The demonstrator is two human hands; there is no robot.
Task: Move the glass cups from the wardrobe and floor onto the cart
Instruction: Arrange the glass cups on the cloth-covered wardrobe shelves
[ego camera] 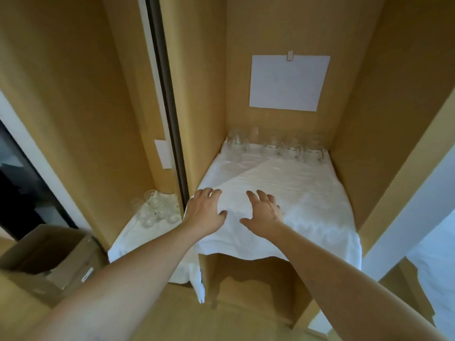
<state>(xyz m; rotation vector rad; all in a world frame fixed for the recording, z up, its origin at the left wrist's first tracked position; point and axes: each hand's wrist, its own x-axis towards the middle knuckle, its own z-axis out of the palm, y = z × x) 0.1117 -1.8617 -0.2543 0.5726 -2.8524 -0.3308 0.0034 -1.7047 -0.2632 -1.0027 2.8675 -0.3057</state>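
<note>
left grip (205, 210) spread, empty | right grip (264, 214) spread, empty | glass cups (275, 146) beyond both: about six | white cloth (283, 193) below: one

Both arms are bare all the way up, no sleeves showing. Left hand (205, 212) and right hand (264, 212) wear no gloves, rings or watch.

Take the white cloth (283, 193) on the wardrobe shelf as your landmark: its front and middle lie bare, so you have open room there. At its back edge a row of glass cups (278, 146) lines the rear wall (close-set, some touching). The side walls (204, 119) hem the cloth on both flanks, and the opening above it is free.
</note>
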